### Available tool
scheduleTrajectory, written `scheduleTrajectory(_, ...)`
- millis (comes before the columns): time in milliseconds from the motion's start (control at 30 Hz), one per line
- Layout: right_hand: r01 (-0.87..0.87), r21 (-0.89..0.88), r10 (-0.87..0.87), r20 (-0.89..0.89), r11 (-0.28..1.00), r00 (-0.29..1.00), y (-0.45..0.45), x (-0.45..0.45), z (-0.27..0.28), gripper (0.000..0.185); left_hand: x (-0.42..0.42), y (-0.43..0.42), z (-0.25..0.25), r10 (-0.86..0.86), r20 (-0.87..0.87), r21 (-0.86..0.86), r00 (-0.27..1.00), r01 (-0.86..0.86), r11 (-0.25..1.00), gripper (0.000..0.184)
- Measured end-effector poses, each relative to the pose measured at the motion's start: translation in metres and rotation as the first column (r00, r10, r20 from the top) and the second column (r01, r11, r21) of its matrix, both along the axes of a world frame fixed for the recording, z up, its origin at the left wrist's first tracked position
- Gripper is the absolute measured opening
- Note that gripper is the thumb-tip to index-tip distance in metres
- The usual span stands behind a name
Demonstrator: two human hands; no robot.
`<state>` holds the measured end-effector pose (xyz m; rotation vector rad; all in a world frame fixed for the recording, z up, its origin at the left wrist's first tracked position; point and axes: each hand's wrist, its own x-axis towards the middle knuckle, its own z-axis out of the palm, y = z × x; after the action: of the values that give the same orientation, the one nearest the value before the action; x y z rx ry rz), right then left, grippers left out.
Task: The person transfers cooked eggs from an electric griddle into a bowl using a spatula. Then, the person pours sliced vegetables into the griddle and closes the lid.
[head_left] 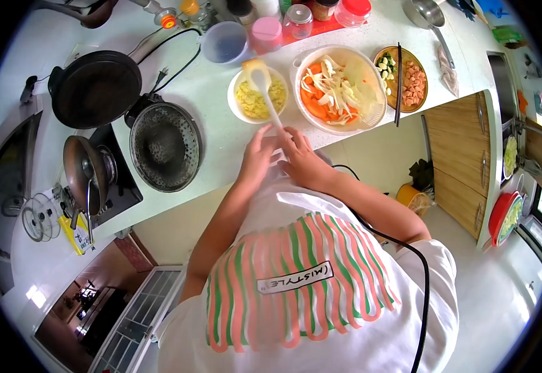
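A pale spoon stands tilted over a white bowl of yellow food, with a yellowish piece at its upper end. My right hand has its fingers round the lower end of the spoon's handle. Beside it, at the counter's front edge, is my left hand, its fingers apart and close to the handle. Just right of the bowl sits a white basket holding orange slices and pale strips. Further right, dark chopsticks lie across a round plate of diced pink pieces and pale chunks.
Two black pans are on the left, near a wok on the stove. Jars and a translucent bowl line the back. A metal pot stands at the back right. A black cable hangs over the apron.
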<state>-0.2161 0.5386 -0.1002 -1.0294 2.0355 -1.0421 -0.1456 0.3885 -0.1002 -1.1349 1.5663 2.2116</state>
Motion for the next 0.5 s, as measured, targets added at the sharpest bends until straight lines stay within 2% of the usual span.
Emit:
scheduleTrajectory(33, 0.011, -0.004, -0.011, -0.034, 1.000, 0.999, 0.005, -0.008, 0.013, 0.075, 0.001, 0.000, -0.003, 0.020, 0.011, -0.016, 1.000, -0.020, 1.000, 0.050)
scheduleTrajectory(133, 0.184, 0.103, -0.198, 0.146, 0.978, 0.969, 0.036, -0.050, 0.030, 0.061, 0.009, -0.005, -0.017, 0.068, -0.012, -0.058, 0.998, -0.068, 0.996, 0.062)
scheduleTrajectory(200, 0.476, 0.096, -0.451, -0.198, 0.874, 0.870, 0.055, -0.083, 0.019, 0.056, 0.011, -0.005, -0.017, 0.106, -0.047, -0.118, 0.993, -0.111, 0.987, 0.065)
scheduleTrajectory(267, 0.570, 0.097, -0.427, -0.564, 0.816, 0.707, 0.061, -0.113, 0.013, 0.072, 0.012, -0.005, -0.019, 0.131, -0.065, -0.160, 0.989, -0.140, 0.977, 0.065)
scheduleTrajectory(333, 0.612, 0.172, -0.390, -0.632, 0.772, 0.670, 0.048, -0.127, -0.007, 0.088, 0.012, -0.003, -0.017, 0.124, -0.055, -0.250, 0.991, -0.134, 0.959, 0.061)
scheduleTrajectory(367, 0.634, 0.207, -0.368, -0.664, 0.745, 0.651, 0.042, -0.131, -0.016, 0.096, 0.015, -0.003, -0.022, 0.123, -0.070, -0.387, 0.990, -0.141, 0.911, 0.061)
scheduleTrajectory(433, 0.612, 0.327, -0.277, -0.674, 0.720, 0.685, 0.028, -0.134, -0.028, 0.107, 0.021, -0.002, -0.035, 0.113, -0.102, -0.633, 0.988, -0.153, 0.759, 0.059)
scheduleTrajectory(467, 0.600, 0.384, -0.230, -0.674, 0.702, 0.701, 0.022, -0.135, -0.030, 0.112, 0.017, 0.000, -0.021, 0.077, -0.130, -0.711, 0.989, -0.147, 0.688, 0.058)
scheduleTrajectory(500, 0.584, 0.409, -0.226, -0.649, 0.701, 0.726, 0.019, -0.137, -0.030, 0.109, 0.015, 0.002, -0.005, 0.037, -0.154, -0.781, 0.987, -0.145, 0.608, 0.057)
